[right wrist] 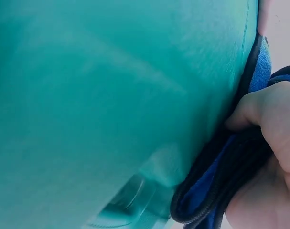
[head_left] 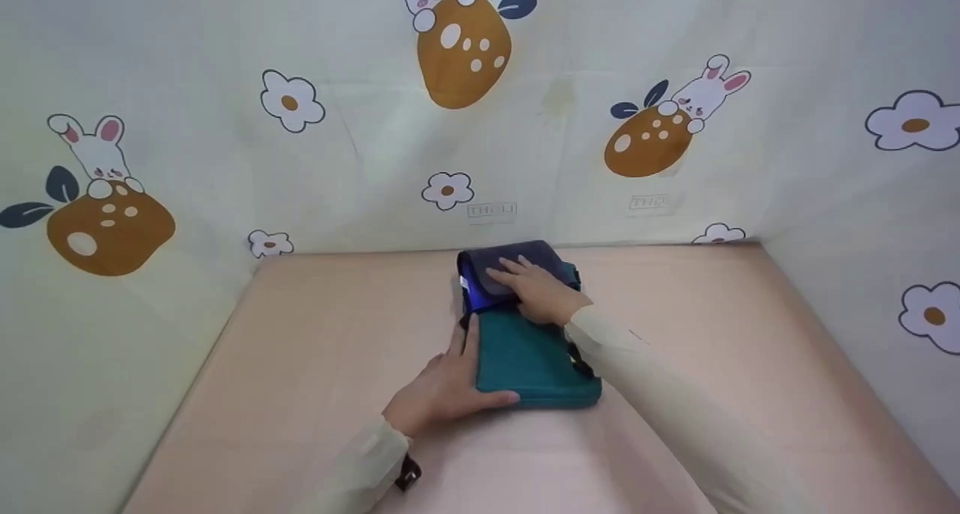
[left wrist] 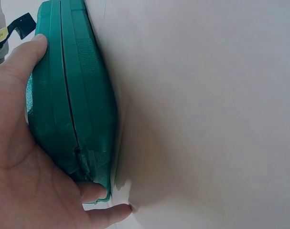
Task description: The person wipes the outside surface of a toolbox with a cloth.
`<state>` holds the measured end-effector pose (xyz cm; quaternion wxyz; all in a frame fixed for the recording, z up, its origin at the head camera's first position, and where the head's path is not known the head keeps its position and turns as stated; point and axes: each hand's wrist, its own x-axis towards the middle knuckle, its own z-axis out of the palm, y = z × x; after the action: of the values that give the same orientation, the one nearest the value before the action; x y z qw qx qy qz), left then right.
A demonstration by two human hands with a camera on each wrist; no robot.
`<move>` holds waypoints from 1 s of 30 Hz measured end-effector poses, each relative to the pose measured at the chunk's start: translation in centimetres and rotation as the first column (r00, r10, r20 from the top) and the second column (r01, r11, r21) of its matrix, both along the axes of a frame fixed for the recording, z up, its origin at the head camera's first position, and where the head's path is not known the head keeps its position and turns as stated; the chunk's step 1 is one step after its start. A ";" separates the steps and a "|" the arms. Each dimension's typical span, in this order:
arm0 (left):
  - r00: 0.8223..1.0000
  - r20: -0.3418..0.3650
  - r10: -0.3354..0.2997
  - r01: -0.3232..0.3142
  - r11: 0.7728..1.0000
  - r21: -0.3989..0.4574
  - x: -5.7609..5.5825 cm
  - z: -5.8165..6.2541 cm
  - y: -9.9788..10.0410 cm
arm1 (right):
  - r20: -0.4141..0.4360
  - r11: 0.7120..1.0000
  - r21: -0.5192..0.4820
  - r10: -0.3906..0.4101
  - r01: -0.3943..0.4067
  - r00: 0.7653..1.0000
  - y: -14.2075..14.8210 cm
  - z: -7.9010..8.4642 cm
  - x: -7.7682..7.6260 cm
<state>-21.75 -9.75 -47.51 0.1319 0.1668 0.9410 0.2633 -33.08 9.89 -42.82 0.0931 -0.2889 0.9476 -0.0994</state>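
Observation:
A green case [head_left: 532,360] with a seam round its side [left wrist: 63,76] lies flat, its long side running away from me. Folded over its far part is a dark cloth-like piece with a bright blue inner face [head_left: 484,298] and black edging. My left hand [head_left: 448,385] rests at the near left corner, fingers straight along the left side, thumb along the near edge. My right hand [head_left: 541,293] lies on top of the dark folded piece, fingers spread out. In the right wrist view, its thumb touches the stacked folds [right wrist: 216,176] beside the green surface.
The case lies on a pale pink tabletop [head_left: 337,334]. A printed cloth wall [head_left: 360,161] with rabbits and flowers stands along the back and both sides. Dark fittings [head_left: 577,360] stick out at the case's right side. A dark strap [head_left: 407,473] hangs at the left wrist.

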 end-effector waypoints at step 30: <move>1.000 0.007 0.024 -0.024 1.000 -0.015 0.2 -0.1 0.1 | 0.016 0.985 -0.122 -0.118 0.119 0.993 4.7 -0.6 -0.1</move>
<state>-21.56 -9.65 -47.63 0.1335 0.1535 0.9443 0.2586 -33.21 14.62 -43.43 0.0730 -0.2366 0.9548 -0.1643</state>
